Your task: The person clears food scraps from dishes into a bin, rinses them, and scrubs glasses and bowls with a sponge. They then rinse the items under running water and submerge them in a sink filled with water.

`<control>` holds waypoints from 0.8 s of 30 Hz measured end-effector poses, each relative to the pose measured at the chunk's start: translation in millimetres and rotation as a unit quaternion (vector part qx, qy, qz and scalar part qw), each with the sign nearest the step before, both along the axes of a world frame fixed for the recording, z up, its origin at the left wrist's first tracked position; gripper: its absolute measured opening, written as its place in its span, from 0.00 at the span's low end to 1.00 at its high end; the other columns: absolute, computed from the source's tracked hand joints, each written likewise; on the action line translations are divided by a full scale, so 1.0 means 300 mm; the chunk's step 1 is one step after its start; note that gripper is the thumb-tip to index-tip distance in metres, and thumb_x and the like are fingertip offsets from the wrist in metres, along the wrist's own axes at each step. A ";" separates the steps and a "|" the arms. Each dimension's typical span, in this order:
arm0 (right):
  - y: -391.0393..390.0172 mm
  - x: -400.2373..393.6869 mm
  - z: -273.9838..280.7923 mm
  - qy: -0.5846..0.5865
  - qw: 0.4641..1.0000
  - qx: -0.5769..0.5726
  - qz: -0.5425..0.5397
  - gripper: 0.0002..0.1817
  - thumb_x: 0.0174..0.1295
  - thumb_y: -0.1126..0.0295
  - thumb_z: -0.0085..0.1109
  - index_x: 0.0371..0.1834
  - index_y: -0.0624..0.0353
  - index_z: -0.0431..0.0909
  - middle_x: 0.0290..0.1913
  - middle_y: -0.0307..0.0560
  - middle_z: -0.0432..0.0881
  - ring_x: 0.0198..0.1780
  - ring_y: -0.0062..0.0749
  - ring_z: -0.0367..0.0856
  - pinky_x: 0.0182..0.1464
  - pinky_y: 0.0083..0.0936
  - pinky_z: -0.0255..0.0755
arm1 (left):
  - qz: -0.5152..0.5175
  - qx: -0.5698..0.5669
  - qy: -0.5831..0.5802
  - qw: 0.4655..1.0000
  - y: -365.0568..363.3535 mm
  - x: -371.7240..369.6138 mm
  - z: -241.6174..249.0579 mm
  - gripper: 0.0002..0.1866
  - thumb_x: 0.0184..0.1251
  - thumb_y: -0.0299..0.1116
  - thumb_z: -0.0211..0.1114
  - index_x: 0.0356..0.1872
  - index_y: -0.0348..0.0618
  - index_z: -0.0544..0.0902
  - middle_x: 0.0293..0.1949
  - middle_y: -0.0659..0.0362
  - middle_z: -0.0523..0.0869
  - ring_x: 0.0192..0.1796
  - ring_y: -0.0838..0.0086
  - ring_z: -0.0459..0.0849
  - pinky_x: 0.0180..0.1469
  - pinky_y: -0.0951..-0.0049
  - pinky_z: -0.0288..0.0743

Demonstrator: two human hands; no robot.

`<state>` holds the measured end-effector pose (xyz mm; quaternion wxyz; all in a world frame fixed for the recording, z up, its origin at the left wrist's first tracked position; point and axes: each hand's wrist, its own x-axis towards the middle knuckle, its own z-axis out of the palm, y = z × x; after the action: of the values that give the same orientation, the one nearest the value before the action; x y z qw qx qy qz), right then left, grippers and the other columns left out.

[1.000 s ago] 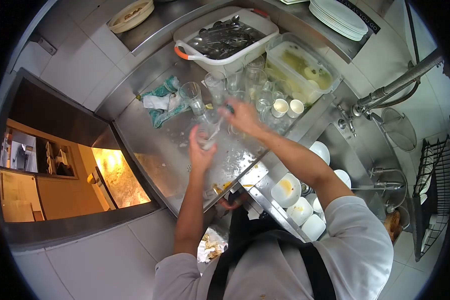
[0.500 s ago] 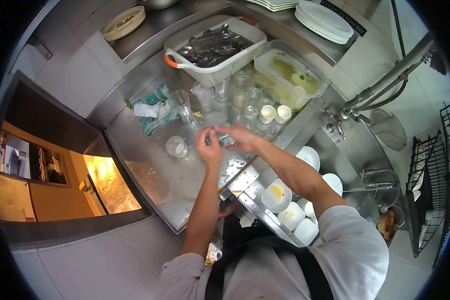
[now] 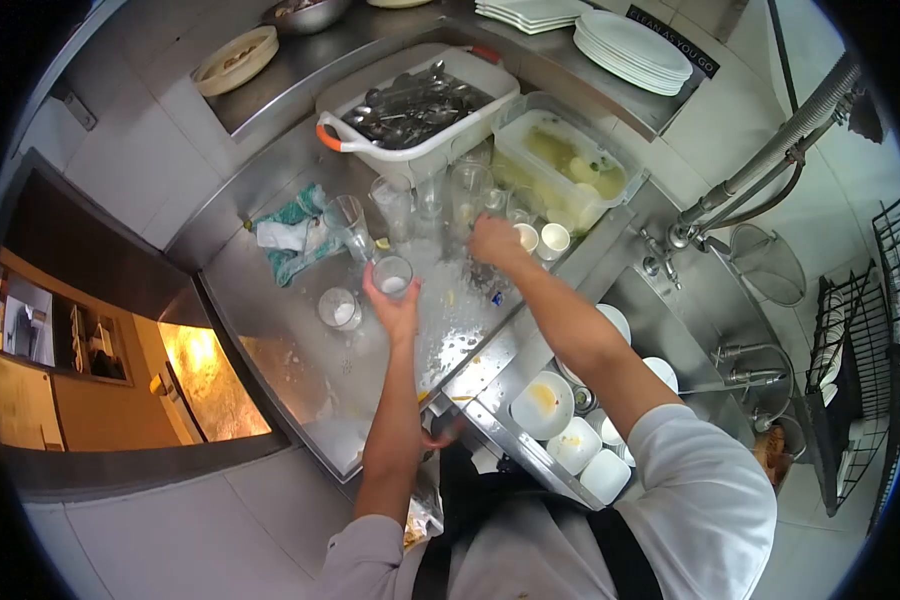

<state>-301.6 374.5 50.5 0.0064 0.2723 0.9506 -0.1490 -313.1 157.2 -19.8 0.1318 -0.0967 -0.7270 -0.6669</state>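
Observation:
My left hand (image 3: 395,308) is wrapped round a clear glass (image 3: 393,277) above the metal counter (image 3: 320,385). Left of it, another glass (image 3: 340,309) with whitish contents rests on the counter. My right hand (image 3: 494,240) is curled beside the group of clear glasses (image 3: 470,190), its fingertips hidden; whatever it grips is too small or covered to make out. Two small white cups (image 3: 540,238) stand just right of that hand. A tall glass (image 3: 349,223) stands beside a green and white cloth (image 3: 295,235).
Behind the glasses are a white tub of cutlery (image 3: 410,155) and a clear container of greenish liquid (image 3: 570,160). Used white bowls (image 3: 543,405) sit at the lower right near the sink (image 3: 625,290). Stacked plates (image 3: 632,50) lie on the upper ledge.
My hands were close together and have moved apart. The right one went up toward the glasses, while the left now shows a glass in its fingers. The camera view shifted slightly.

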 end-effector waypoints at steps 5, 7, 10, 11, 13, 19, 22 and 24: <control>-0.020 0.004 0.078 -0.063 0.996 -0.045 0.054 0.19 0.58 0.68 0.60 0.52 0.65 0.80 0.54 0.61 0.83 0.56 0.55 0.82 0.56 0.43 0.77 | 0.116 -0.144 0.163 0.969 0.048 0.173 0.066 0.37 0.58 0.33 0.72 0.69 0.36 0.67 0.68 0.41 0.65 0.71 0.48 0.62 0.72 0.56 0.56; -0.045 0.044 0.101 -0.001 0.968 -0.249 -0.018 0.21 0.57 0.66 0.65 0.52 0.65 0.80 0.54 0.56 0.83 0.55 0.49 0.83 0.57 0.41 0.77 | 0.030 -0.137 0.152 0.978 0.115 0.224 0.115 0.30 0.62 0.34 0.68 0.64 0.35 0.72 0.65 0.41 0.68 0.68 0.52 0.67 0.69 0.56 0.60; -0.141 0.226 0.101 0.139 0.712 -0.676 -0.127 0.25 0.53 0.63 0.73 0.51 0.64 0.79 0.53 0.51 0.83 0.51 0.37 0.83 0.52 0.36 0.78 | -0.045 -0.015 0.039 0.998 0.158 0.217 0.081 0.22 0.67 0.41 0.64 0.57 0.37 0.79 0.62 0.44 0.74 0.62 0.57 0.75 0.63 0.54 0.68; -0.125 0.258 0.095 0.127 0.764 -0.633 0.013 0.28 0.53 0.62 0.73 0.54 0.63 0.77 0.52 0.50 0.83 0.50 0.36 0.82 0.52 0.34 0.77 | -0.062 0.043 -0.014 0.997 0.160 0.198 0.084 0.21 0.69 0.44 0.62 0.54 0.39 0.81 0.61 0.46 0.75 0.59 0.59 0.77 0.60 0.54 0.71; -0.115 0.347 0.076 0.083 0.807 -0.512 0.283 0.33 0.53 0.61 0.74 0.60 0.63 0.73 0.51 0.50 0.84 0.47 0.33 0.81 0.52 0.29 0.75 | -0.229 0.101 -0.336 0.908 0.135 0.174 0.104 0.23 0.72 0.49 0.58 0.57 0.42 0.79 0.59 0.49 0.78 0.56 0.62 0.80 0.58 0.56 0.74; -0.055 0.339 0.098 0.188 0.858 -0.474 0.062 0.35 0.49 0.51 0.75 0.53 0.65 0.77 0.39 0.55 0.85 0.39 0.38 0.82 0.45 0.33 0.75 | -0.351 0.273 -0.417 0.793 0.151 0.304 0.062 0.29 0.71 0.48 0.60 0.66 0.43 0.69 0.59 0.54 0.77 0.56 0.66 0.79 0.59 0.63 0.75; 0.118 0.179 0.078 0.398 0.846 -0.345 -0.084 0.32 0.52 0.50 0.72 0.51 0.65 0.79 0.40 0.59 0.86 0.38 0.48 0.84 0.45 0.39 0.76 | -0.262 0.203 -0.216 0.918 0.123 0.328 0.111 0.36 0.60 0.30 0.71 0.68 0.42 0.65 0.60 0.54 0.74 0.58 0.67 0.76 0.60 0.67 0.73; 0.180 0.143 0.233 0.247 0.961 -0.053 -0.113 0.26 0.57 0.55 0.67 0.50 0.65 0.80 0.49 0.60 0.85 0.49 0.52 0.84 0.51 0.42 0.76 | -0.155 0.103 -0.151 0.971 0.046 0.319 0.102 0.39 0.56 0.30 0.74 0.68 0.42 0.63 0.61 0.53 0.72 0.60 0.67 0.74 0.62 0.66 0.71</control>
<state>-258.6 428.5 120.4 -0.2307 0.3320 0.8764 -0.2618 -217.3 170.9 10.7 -0.0747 -0.0924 -0.6418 -0.7576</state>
